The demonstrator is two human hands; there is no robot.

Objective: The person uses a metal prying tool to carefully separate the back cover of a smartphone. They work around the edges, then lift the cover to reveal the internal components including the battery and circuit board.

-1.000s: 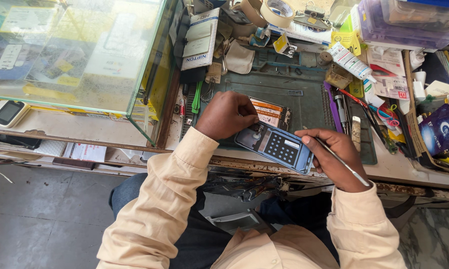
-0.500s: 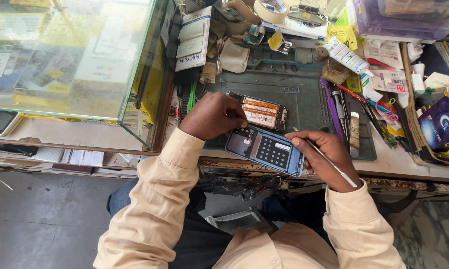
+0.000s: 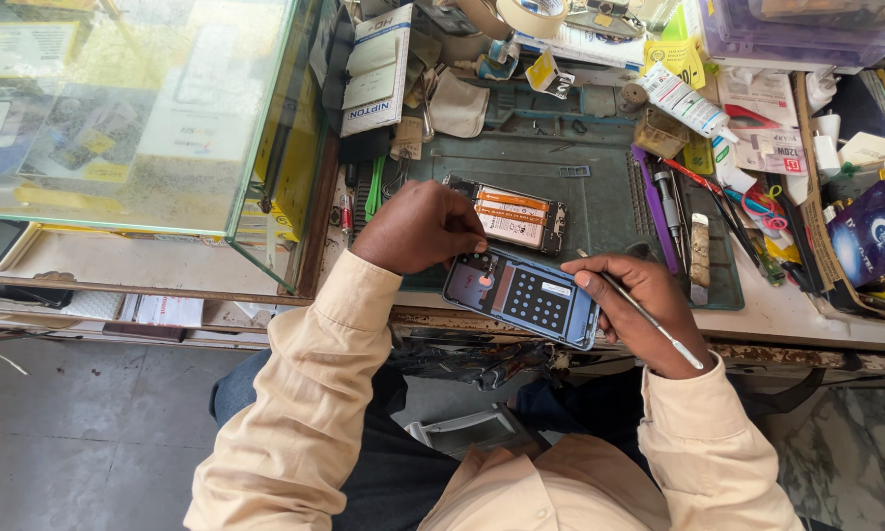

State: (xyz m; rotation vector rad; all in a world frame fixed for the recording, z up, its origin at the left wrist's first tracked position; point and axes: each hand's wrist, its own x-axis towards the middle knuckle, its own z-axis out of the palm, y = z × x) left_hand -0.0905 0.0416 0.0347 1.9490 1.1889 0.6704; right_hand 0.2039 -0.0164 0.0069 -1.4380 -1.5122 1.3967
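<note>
My left hand (image 3: pixel 418 226) grips the left end of a blue phone back cover (image 3: pixel 521 297), inner side up, held over the bench's front edge. My right hand (image 3: pixel 639 305) steadies the cover's right end and also pinches a thin metal tool (image 3: pixel 649 320) that slants back toward my wrist. Just beyond the cover, an opened phone body (image 3: pixel 511 214) with orange and white labels lies on the dark green work mat (image 3: pixel 580 172).
A glass display case (image 3: pixel 138 118) stands at the left. Screwdrivers and tweezers (image 3: pixel 673 211) lie along the mat's right side. A tape roll (image 3: pixel 533 15), glue tube (image 3: pixel 686 100), white box (image 3: pixel 375 71) and plastic bins (image 3: pixel 796 25) crowd the back. Packets fill the right edge.
Both hands have carried the blue cover slightly left and nearer the opened phone body. The camera has tilted, so the bench sits lower in view.
</note>
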